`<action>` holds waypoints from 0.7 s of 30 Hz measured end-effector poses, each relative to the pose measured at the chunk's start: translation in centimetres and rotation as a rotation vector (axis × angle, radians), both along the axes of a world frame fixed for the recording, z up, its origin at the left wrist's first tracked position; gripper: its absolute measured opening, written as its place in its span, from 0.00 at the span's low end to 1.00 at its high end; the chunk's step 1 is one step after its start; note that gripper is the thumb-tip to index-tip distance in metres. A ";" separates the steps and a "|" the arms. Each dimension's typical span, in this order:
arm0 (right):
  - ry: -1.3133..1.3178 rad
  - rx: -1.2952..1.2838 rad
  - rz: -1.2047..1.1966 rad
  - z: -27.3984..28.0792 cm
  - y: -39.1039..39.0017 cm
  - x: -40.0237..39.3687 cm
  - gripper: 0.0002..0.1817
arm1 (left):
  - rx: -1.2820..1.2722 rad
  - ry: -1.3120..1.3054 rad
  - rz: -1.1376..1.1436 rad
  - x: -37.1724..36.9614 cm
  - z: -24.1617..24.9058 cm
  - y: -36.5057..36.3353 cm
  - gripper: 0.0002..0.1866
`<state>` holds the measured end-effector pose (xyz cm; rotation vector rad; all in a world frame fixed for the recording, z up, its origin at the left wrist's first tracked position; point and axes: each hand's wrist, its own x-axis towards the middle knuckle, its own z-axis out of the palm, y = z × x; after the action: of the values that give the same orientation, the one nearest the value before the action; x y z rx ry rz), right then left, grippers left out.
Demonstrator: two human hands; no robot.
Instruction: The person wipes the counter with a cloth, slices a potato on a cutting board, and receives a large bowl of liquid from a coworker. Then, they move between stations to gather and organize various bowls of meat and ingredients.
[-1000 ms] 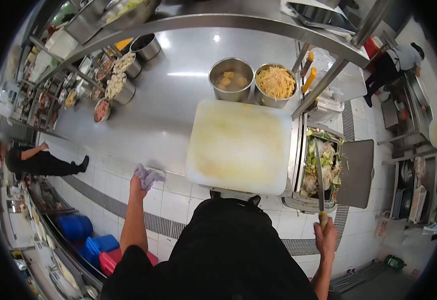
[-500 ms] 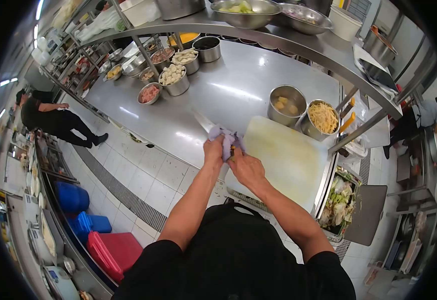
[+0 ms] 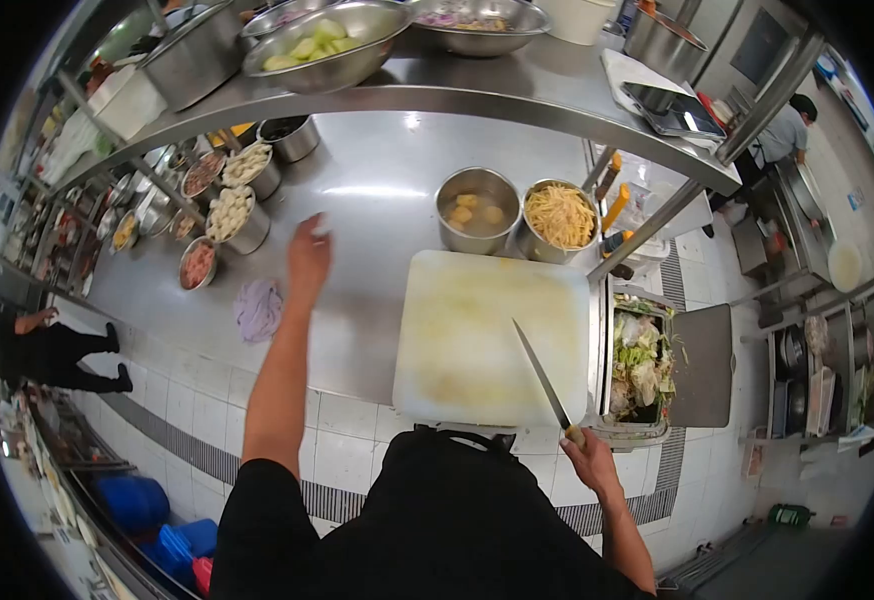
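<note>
gripping the long, narrow steel knife (image 3: 540, 372) by its short, pale yellowish-brown handle (image 3: 575, 436), your right hand (image 3: 593, 464) has its fingers closed around the grip near the front right corner of the board. that handle is the place to hold it; the blade looks thin and stiff, likely light enough for one hand, with a sharp point and edge to keep off your skin, and the handle could turn slippery if wet. the blade slants forward and a little left over the thick, white rectangular cutting board (image 3: 457, 320); you cannot tell from here whether it touches the surface. your left hand (image 3: 309, 258) is raised over the grey metal counter (image 3: 357, 180), fingers blurred but seemingly parted, with nothing seen in them; the nearest thing is the crumpled, pale purple cloth (image 3: 259, 310), soft and safe to pinch anywhere. just beyond the board's far edge stand the round steel pot of chunks in liquid (image 3: 473, 240) and, beside it, the round steel pot of yellow strips (image 3: 551, 246), so forward room is tight there. to the right, the rectangular bin of vegetable scraps (image 3: 642, 433) sits close to the board, while the slanting metal post (image 3: 649, 232) crowds the far right corner. sideways room is wider on the left, between board and cloth.
</note>
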<state>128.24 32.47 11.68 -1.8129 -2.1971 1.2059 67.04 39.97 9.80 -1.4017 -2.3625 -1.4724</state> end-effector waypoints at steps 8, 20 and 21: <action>0.202 -0.113 -0.487 0.9 -6.4 1.4 0.21 | -0.249 0.434 -0.601 17.2 -1.8 22.2 0.14; 0.199 -0.045 -0.628 1.1 -11.3 3.5 0.20 | -0.395 0.059 -0.247 18.8 2.2 25.0 0.18; 0.209 -0.049 -0.625 0.4 -10.9 3.8 0.20 | -0.397 0.069 -0.242 18.7 2.8 23.6 0.18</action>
<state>132.06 21.54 12.06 -2.0470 -1.3408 1.2252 85.77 63.61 12.62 -1.8453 -2.6188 -1.0002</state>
